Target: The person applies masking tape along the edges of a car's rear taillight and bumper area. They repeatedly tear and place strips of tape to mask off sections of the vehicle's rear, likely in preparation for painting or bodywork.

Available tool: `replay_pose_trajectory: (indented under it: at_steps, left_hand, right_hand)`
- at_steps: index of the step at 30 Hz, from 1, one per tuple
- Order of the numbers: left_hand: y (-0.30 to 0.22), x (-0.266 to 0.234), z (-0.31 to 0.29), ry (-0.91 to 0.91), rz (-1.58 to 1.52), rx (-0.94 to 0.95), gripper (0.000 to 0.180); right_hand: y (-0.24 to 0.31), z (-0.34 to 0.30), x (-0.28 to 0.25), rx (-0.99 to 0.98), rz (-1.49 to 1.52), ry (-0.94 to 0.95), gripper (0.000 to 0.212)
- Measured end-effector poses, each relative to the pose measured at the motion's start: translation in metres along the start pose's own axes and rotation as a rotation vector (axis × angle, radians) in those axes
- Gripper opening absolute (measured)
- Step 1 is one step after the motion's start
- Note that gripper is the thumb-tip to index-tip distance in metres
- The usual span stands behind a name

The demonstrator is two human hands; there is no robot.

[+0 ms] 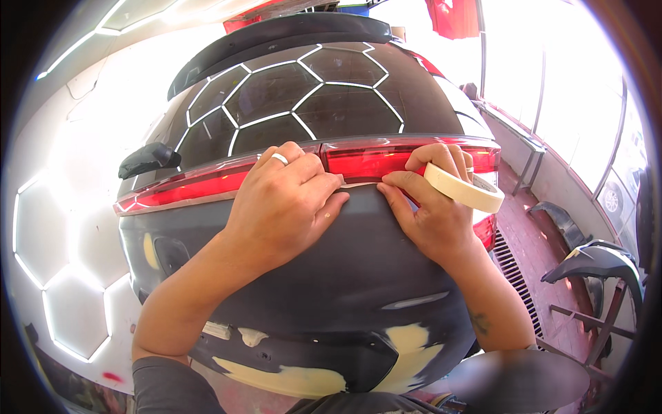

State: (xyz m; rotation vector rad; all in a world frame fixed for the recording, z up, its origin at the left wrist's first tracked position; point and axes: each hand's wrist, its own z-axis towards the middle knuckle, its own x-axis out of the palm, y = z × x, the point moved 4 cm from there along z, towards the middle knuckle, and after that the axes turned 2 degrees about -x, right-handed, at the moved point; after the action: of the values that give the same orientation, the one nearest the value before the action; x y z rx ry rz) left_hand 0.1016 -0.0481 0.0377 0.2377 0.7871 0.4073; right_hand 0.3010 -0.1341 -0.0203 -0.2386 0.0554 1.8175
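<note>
In front of me is the rear of a car, its tailgate (345,255) dull dark grey. A red tail light bar (369,160) spans it, and a narrow strip of masking tape (360,185) runs along the bar's lower edge. My left hand (279,196) is closed at the middle of that edge, thumb and forefinger at the strip. To its right, my right hand (438,214) pinches the strip between thumb and forefinger. A cream roll of masking tape (483,199) hangs around its other fingers. The fingertips partly hide the tape between them.
Above the light bar is the dark rear window (331,90), reflecting hexagonal lights, with a black spoiler (289,33) on top. A rear wiper arm cover (148,160) sticks out at left. Painted car panels (596,259) rest on a metal stand at right, beside a floor grate (514,276).
</note>
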Motion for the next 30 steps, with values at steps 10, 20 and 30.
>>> replay_pose_trajectory:
  at_steps: [10,20,30]
  left_hand:
    - [-0.001,0.002,0.002,-0.043,0.130,0.085,0.016]
    - [-0.003,0.005,0.007,-0.029,0.124,-0.014,0.016]
    - [0.002,-0.019,0.013,-0.047,0.118,0.021,0.037]
  right_hand:
    - [0.001,0.002,0.001,-0.002,-0.011,-0.011,0.019]
    - [0.004,0.003,-0.001,0.046,-0.084,-0.015,0.020]
    - [0.034,-0.114,-0.084,0.395,-0.126,-0.086,0.019]
